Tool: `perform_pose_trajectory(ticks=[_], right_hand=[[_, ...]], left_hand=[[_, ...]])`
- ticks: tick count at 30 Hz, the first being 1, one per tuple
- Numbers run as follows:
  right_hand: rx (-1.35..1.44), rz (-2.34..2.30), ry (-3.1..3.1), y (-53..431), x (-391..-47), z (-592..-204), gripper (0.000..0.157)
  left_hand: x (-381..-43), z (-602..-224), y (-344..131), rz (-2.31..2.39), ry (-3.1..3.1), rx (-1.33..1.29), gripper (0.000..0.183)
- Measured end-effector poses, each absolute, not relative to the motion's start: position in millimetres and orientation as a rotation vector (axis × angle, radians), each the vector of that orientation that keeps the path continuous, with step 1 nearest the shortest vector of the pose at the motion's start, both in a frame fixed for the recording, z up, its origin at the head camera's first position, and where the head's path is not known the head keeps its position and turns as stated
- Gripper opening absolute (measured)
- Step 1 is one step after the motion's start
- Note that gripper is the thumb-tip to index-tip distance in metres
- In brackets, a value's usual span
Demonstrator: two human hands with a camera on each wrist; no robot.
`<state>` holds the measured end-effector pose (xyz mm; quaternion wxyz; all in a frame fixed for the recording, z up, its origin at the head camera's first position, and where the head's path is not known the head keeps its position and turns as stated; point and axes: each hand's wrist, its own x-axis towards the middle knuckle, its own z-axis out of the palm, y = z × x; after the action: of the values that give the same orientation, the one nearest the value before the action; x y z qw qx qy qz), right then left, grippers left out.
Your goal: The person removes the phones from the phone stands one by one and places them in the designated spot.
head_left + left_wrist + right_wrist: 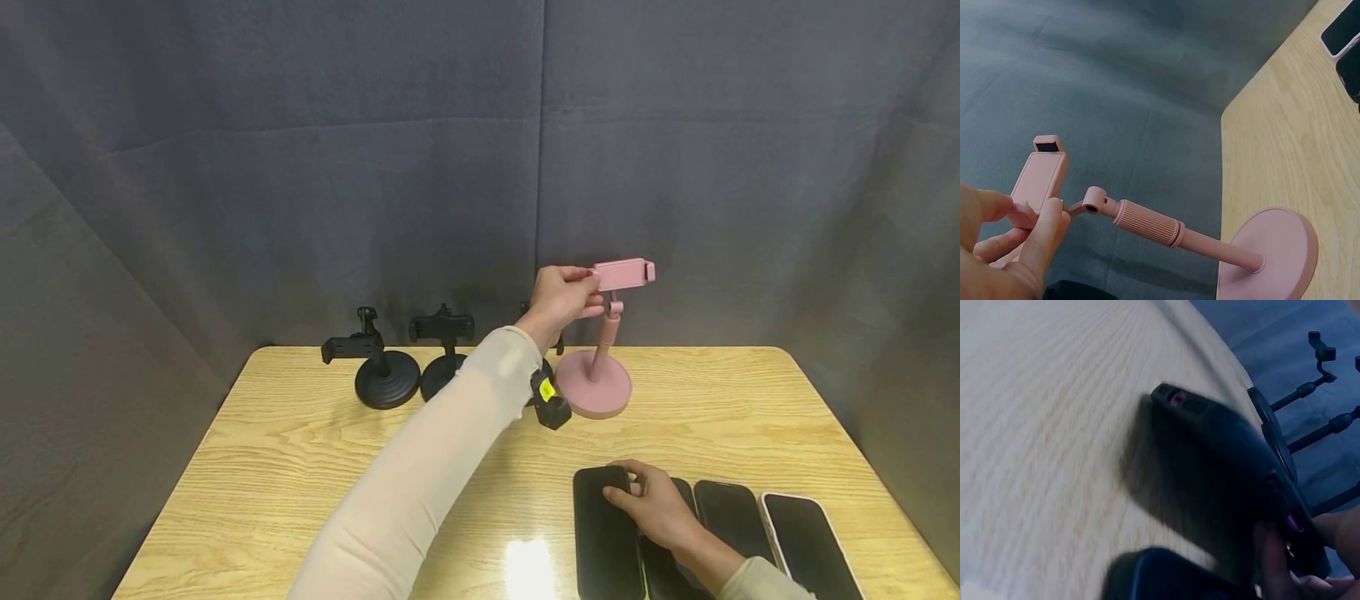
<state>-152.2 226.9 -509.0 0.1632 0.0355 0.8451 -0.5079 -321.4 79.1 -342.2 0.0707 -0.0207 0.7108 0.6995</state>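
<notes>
My left hand [561,298] pinches the left end of the clamp [621,273] on a pink phone stand. In the left wrist view its thumb and fingers sit around the clamp's near jaw, and the pink stem slants down to the round base [1275,250]. My right hand [660,510] holds the leftmost black smartphone [606,533] by its far right corner, thumb on the screen. In the right wrist view that phone [1229,434] is tilted, with one edge raised above the wood and a shadow under it.
Left of the pink stand are black phone stands [386,379], [442,327], one partly hidden behind my left arm. Several more phones lie in a row at the front right, including a black one [731,517] and a white-edged one [810,542]. Grey curtains surround the wooden table [300,467].
</notes>
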Motion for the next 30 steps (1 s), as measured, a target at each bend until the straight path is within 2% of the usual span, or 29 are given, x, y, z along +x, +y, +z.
perform_pose_trajectory(ticks=[3,15,24,30], right_hand=[[0.069,-1.458,2.432,227.1,-154.1,-510.4,0.055],[0.084,-1.419,2.483,229.6,-157.2,-513.8,0.056],[0.051,-1.205,2.625,234.2,-159.6,-511.7,0.061],[0.033,-0.993,2.764,235.4,-161.9,-511.4,0.057]], left_hand=[[-321.3,-342.3,78.6,2.099,2.144,-0.066,0.031],[-321.8,-342.7,76.9,2.119,2.129,-0.034,0.029],[-320.7,-345.4,77.7,2.078,2.186,-0.016,0.028],[-321.2,-345.7,76.0,2.06,2.207,0.012,0.03]])
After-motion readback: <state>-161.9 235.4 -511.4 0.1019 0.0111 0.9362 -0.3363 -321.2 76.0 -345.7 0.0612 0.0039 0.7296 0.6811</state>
